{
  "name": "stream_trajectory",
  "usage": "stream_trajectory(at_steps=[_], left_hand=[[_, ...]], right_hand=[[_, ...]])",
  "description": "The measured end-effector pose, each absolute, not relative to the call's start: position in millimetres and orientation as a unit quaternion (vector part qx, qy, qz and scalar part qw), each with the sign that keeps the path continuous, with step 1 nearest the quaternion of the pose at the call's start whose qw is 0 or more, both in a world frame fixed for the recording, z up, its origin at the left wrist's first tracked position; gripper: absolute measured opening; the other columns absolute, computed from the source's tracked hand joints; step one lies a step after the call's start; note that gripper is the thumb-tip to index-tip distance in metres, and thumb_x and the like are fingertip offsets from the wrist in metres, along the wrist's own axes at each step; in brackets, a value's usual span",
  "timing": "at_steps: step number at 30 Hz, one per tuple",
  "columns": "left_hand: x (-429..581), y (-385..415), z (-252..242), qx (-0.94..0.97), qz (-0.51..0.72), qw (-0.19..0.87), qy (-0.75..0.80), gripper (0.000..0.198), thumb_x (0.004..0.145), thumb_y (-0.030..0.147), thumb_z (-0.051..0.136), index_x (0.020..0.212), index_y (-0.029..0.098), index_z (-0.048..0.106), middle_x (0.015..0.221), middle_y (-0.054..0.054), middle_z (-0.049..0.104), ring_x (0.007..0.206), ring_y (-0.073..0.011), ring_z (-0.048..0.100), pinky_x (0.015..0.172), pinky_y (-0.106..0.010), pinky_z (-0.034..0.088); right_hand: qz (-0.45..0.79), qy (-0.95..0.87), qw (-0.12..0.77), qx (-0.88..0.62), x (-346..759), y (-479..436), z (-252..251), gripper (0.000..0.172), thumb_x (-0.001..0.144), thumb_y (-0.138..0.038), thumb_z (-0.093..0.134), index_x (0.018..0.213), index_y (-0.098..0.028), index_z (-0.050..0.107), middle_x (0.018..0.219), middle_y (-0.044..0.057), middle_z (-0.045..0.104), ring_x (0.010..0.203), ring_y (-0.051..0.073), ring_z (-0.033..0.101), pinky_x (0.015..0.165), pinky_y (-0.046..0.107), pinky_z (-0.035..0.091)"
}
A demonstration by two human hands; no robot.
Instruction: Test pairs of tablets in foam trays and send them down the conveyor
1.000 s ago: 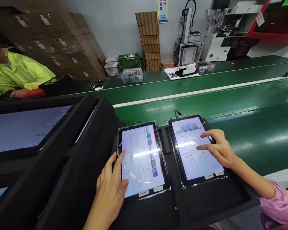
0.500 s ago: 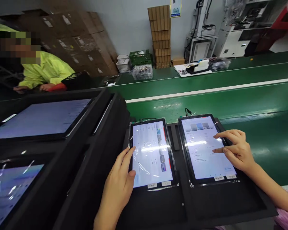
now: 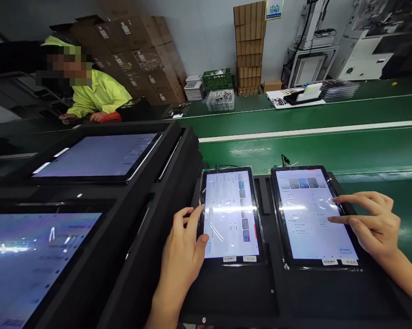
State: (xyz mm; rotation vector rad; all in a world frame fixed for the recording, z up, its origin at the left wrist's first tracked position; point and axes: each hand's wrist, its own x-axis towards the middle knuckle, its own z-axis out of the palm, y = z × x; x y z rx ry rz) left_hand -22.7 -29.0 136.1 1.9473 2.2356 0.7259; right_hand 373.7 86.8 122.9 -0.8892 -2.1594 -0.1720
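Two lit tablets lie side by side in a black foam tray (image 3: pixel 240 297). My left hand (image 3: pixel 183 256) rests at the left edge of the left tablet (image 3: pixel 226 219), its fingers apart and a fingertip by the screen's border. Over the right edge of the right tablet (image 3: pixel 308 214) reaches my right hand (image 3: pixel 373 221), two fingers stretched out at the screen. Whether those fingertips touch the glass or hover, I cannot tell. Both screens show a page with a row of small pictures, turned sideways on the left one. Neither hand grips anything.
Stacked black foam trays (image 3: pixel 188 151) on the left hold more lit tablets, among them an upper tablet (image 3: pixel 103 155). Behind runs a green conveyor belt (image 3: pixel 329 151). A person in a yellow jacket (image 3: pixel 106 93) sits far left, near stacked cartons (image 3: pixel 151 64). A cable (image 3: pixel 285 160) ends behind the right tablet.
The view has shifted left, so everything sits further right. My left hand stays by the left tablet with its fingers more bent; my right hand's two fingers remain at the right screen.
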Motion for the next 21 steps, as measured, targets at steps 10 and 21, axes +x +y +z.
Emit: stream_trajectory(at_steps=[10, 21], left_hand=[[-28.4, -28.7, 126.0, 0.653, 0.245, 0.065, 0.713, 0.078, 0.094, 0.070, 0.018, 0.143, 0.017, 0.048, 0.129, -0.018, 0.059, 0.111, -0.0322, 0.060, 0.094, -0.053, 0.052], [-33.3, -30.5, 113.2, 0.677, 0.216, 0.056, 0.701, 0.062, 0.099, 0.058, 0.019, 0.150, 0.027, 0.037, 0.144, -0.010, 0.054, 0.127, -0.0317, 0.049, 0.100, -0.053, 0.047]], right_hand=[[-0.060, -0.825, 0.425, -0.368, 371.4, 85.5, 125.8, 0.042, 0.091, -0.020, 0.046, 0.065, -0.027, 0.078, 0.085, 0.006, 0.072, 0.078, 0.022, 0.061, 0.079, 0.047, 0.034], [-0.028, -0.874, 0.370, -0.315, 364.7, 85.6, 120.9, 0.044, 0.086, -0.018, 0.042, 0.065, -0.031, 0.078, 0.098, 0.004, 0.072, 0.086, 0.021, 0.059, 0.081, 0.046, 0.039]])
